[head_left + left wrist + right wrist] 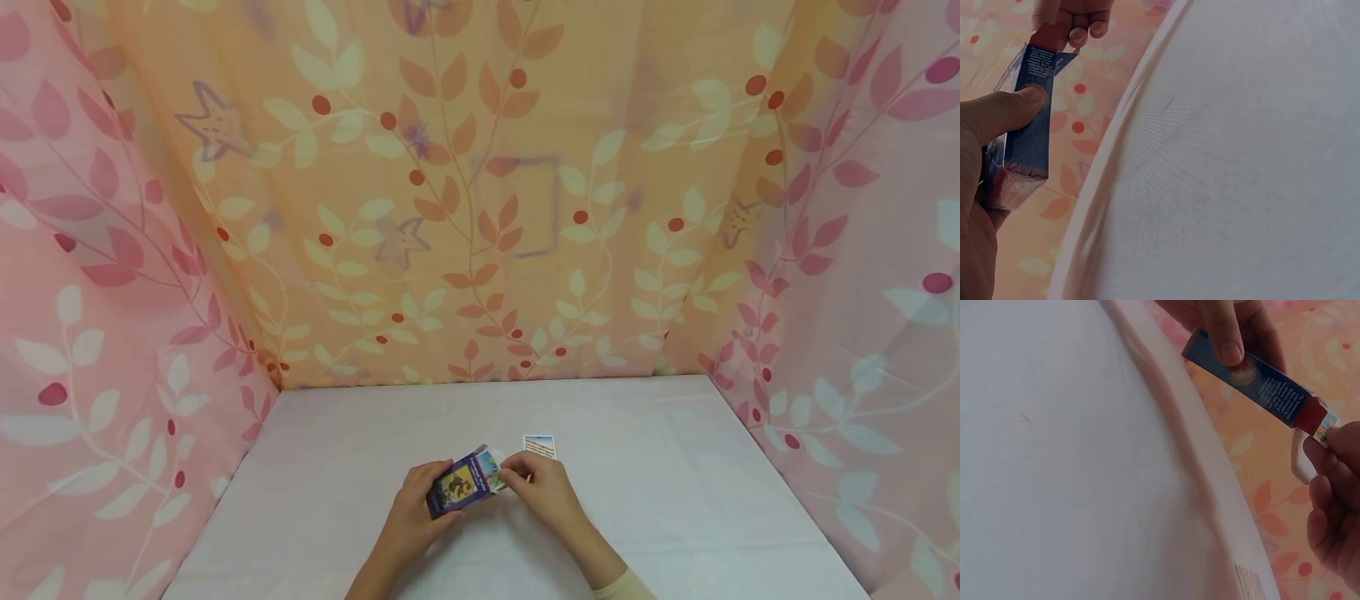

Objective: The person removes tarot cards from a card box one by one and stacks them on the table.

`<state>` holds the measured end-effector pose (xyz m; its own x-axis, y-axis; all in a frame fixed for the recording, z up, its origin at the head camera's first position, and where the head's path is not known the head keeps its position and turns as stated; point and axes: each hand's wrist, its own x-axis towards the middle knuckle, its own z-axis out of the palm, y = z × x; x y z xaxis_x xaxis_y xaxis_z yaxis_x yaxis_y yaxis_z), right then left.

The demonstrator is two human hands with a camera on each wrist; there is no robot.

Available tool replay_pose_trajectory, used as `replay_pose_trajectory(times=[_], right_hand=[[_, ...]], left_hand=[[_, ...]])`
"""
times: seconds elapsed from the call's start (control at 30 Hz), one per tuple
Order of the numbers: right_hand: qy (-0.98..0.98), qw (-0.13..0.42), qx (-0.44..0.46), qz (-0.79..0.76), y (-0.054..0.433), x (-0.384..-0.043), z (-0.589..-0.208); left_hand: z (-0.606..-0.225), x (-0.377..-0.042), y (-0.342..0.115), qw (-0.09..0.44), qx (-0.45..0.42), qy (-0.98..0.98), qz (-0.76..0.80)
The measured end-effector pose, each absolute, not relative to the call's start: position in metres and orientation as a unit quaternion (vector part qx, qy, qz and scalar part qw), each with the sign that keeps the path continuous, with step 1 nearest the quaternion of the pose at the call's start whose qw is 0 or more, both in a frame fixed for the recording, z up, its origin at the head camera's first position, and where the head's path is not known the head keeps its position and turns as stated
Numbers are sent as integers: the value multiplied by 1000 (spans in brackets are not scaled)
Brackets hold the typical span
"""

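My left hand (411,510) holds a dark blue card box (454,487) with a yellow picture on its front, tilted above the white table. Its thumb lies along the narrow side of the box (1030,134) in the left wrist view. The flap end is unfolded, and colourful picture cards (491,467) stick partly out of it. At that end my right hand (551,493) pinches the cards (1330,421) between thumb and forefinger. Beyond the right hand a single card (539,445) lies on the table, partly covered by the fingers in the head view.
The table (352,433) has a white cloth. Leaf-patterned curtains stand around it: an orange one (465,208) at the back, pink ones at the left (112,333) and right (847,333). The right wrist view shows the lone card (1249,582) near the table's edge.
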<state>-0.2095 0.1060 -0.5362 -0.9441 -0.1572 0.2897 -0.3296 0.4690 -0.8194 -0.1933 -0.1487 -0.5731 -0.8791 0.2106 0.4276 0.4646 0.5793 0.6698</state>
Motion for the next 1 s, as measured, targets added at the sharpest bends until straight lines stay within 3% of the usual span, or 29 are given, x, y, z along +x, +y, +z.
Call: replay_pose_trajectory(times=[0.3,1.0], right_hand=[[-847,78,114,513,109,-211,-531],[-833,132,101,527,126,-216,-524]], left_hand=[[-572,-193,-148,153,-183,-877,-417],[-570,-192,-147,147,-174,-878,-421]])
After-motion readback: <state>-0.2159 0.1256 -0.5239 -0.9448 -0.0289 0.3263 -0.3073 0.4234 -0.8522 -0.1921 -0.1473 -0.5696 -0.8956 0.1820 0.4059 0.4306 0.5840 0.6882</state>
